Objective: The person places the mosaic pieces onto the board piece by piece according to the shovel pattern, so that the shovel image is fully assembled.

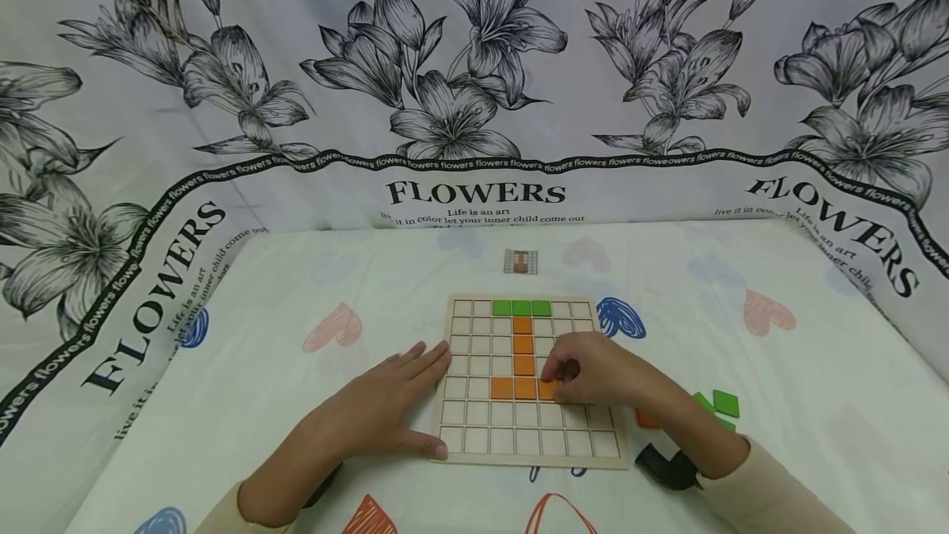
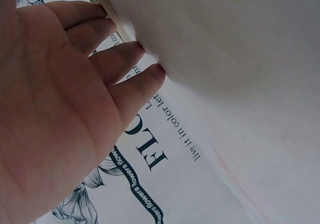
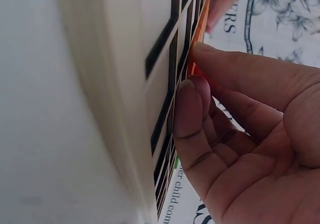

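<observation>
A wooden grid board [image 1: 621, 458] lies on the cloth, with three green tiles [image 1: 522, 308] in its top row. Below them runs an orange column [image 1: 523, 345], ending in a short orange row [image 1: 502, 388]. My right hand [image 1: 599, 367] bends over the right end of that row, thumb and fingers pinching an orange tile [image 1: 547, 391] at its square. In the right wrist view the fingertips meet right at the board's surface, partly hiding the tile. My left hand [image 1: 381, 409] rests with extended fingers against the board's left edge, thumb near the lower left corner.
Loose green tiles [image 1: 726, 403] and an orange tile [image 1: 647, 419] lie right of the board, partly behind the right forearm. A small picture card [image 1: 521, 262] with a similar pattern lies beyond the board. Flower-printed cloth [image 1: 474, 48] hangs behind.
</observation>
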A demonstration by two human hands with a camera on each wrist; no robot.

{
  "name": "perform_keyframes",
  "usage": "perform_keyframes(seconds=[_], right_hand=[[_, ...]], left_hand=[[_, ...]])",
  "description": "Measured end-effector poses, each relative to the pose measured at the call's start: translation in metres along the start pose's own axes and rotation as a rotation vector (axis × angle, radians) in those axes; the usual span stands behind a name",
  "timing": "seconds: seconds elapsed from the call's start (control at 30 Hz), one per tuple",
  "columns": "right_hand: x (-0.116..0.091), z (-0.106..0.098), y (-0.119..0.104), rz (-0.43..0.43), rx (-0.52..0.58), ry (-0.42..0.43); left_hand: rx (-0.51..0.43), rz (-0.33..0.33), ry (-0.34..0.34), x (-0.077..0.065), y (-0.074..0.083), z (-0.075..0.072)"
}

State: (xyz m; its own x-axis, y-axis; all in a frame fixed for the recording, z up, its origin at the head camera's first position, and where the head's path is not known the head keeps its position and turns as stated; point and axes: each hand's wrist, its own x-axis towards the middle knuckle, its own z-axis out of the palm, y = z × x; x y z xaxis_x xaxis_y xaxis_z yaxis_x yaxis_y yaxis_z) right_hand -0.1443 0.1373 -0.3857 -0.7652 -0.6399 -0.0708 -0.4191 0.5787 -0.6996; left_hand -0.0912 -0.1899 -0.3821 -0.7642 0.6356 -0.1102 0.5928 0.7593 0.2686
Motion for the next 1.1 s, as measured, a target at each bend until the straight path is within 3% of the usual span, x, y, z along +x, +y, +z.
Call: perform_keyframes(seconds=[0.27,0.53,0.77,1.0,1.1], right_hand=[[-0.011,-0.002,0.005,0.064,-0.008,0.02],[-0.036,-0.023,0.028,0.082,0.025,0.024],[-0.067,-0.044,0.047,0.196,0.014,0.046],[-0.101,-0.059,0.071,0.243,-0.106,0.104],[-0.113,-0.065,0.079,0.263,-0.109,0.099]], left_hand=[[-0.001,-0.001,-0.003,0.001,0.001,0.0],[0.001,-0.001,-0.007,0.001,0.001,-0.001],[-0.004,-0.007,-0.008,0.001,0.001,-0.001],[-0.003,-0.006,-0.016,0.001,0.001,-0.001],[-0.004,-0.008,-0.017,0.001,0.001,-0.001]])
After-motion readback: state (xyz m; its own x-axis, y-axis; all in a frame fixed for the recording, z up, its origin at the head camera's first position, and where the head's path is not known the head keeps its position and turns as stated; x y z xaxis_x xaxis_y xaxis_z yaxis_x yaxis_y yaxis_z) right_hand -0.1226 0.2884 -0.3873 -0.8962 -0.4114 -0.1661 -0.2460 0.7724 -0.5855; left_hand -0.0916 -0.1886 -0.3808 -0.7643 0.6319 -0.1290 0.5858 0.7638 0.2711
